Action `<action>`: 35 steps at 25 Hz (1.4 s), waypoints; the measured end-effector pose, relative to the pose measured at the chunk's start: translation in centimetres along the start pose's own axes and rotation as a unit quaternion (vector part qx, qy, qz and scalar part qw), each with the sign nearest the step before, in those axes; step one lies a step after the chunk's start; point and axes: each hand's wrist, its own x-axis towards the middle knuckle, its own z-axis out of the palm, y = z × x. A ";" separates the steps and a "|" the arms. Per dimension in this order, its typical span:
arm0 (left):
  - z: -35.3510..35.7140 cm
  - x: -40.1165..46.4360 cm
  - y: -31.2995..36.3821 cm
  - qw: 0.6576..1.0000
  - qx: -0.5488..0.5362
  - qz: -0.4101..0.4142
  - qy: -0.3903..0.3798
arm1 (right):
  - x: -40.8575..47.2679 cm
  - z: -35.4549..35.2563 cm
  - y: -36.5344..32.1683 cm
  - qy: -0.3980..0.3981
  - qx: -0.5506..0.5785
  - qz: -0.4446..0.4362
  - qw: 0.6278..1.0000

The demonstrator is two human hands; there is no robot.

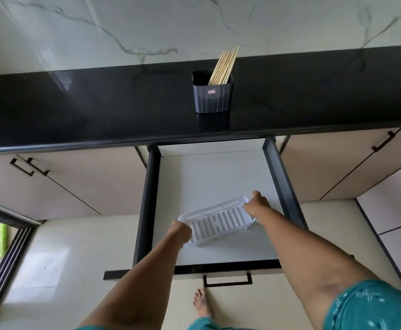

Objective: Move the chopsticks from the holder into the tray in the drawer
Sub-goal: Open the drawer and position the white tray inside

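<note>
Chopsticks [223, 65]: pale wood. Holder [212, 96]: dark grey, vertical ribbing. Countertop [87, 106]: glossy black. Wall [147, 25]: white marble, grey veining. Tray [218, 221]: white, slotted. Drawer [213, 172]: white floor, black sides. Cabinet fronts [75, 186]: beige. Sleeve [371, 306]: teal, light print.

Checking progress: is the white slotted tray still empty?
Empty: the white slotted plastic tray shows only bare slats, and the wooden chopsticks stand in the dark ribbed holder.

Black countertop [75, 110] bearing holder [212, 97], open drawer [209, 177] with tray [218, 221]
</note>
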 end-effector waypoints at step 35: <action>-3.4 7.2 4.3 0.974 0.061 0.152 0.157 | 5.6 0.1 -3.1 0.159 0.016 0.004 0.987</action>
